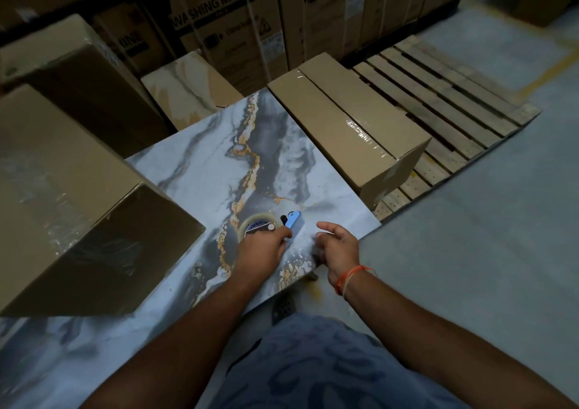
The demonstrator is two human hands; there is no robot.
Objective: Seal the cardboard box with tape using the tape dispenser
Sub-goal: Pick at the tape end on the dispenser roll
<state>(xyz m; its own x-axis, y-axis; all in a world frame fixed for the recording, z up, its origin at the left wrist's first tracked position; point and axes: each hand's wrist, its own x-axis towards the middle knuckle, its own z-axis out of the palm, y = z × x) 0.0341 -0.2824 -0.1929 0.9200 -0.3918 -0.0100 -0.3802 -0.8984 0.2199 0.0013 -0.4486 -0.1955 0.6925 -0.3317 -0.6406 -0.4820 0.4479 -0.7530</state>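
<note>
step: fetching tool | our left hand (261, 249) closed on the dispenser (272, 224) lying on the slab (200, 177) | right hand (336, 245) loosely curled, empty | box (62, 205) just left, untaped we judge | next: lift dispenser, carry to box seam

Dim, uneven light, dark vignetted corners, wide-angle bending at the edges, glare on taped cardboard (363, 131), slight softness throughout.

Glossy marble-look slab (219, 170), matt cardboard box (347, 126), rough wooden pallet (454, 95)
</note>
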